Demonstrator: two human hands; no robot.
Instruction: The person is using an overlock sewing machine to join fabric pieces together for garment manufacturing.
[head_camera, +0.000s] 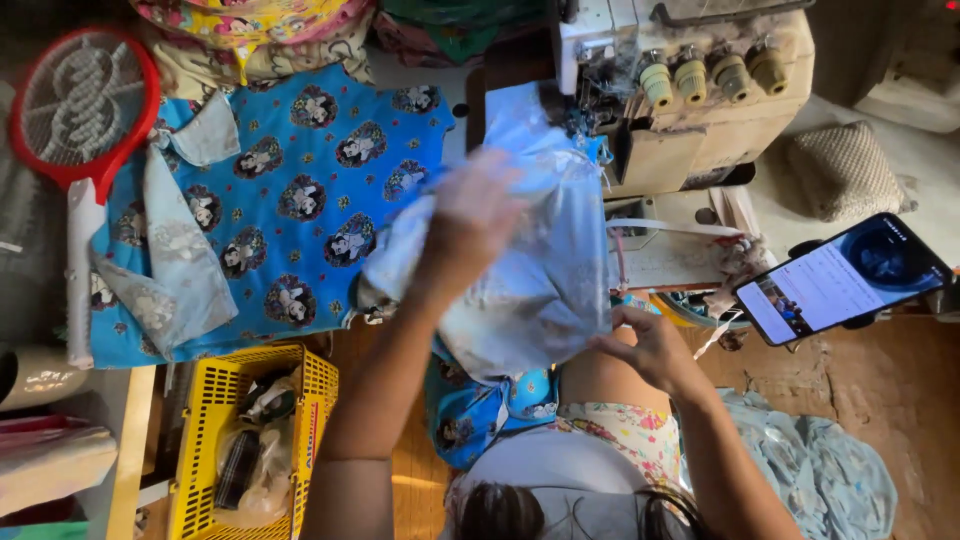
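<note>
Left hand (470, 215) blurred over the pale blue fabric piece (545, 290), fingers spread on its upper left part; whether pressing flat or pinching the cloth cannot be told. Right hand (650, 345) at the near right edge of the same fabric piece, fingertips pinched on its hem. Fabric piece hanging from just in front of the overlock sewing machine (690, 90) at the far side down toward the lap, its far end touching the machine's foot area. Four yellowish thread cones (712, 72) in a row on top of the machine. To the left, spread flat on the surface (455, 85), a bright blue printed garment (300, 190) with pale blue collar and placket. Far left, a red electric swatter racket (80, 120) with white handle, just beside the garment. Near left, a yellow plastic basket (205, 400) holding bags and odds and ends. To the right, a smartphone (845, 280) with lit screen, tilted, well apart from both hands. Near right, on the floor, a heap of light blue cloth (830, 475).
</note>
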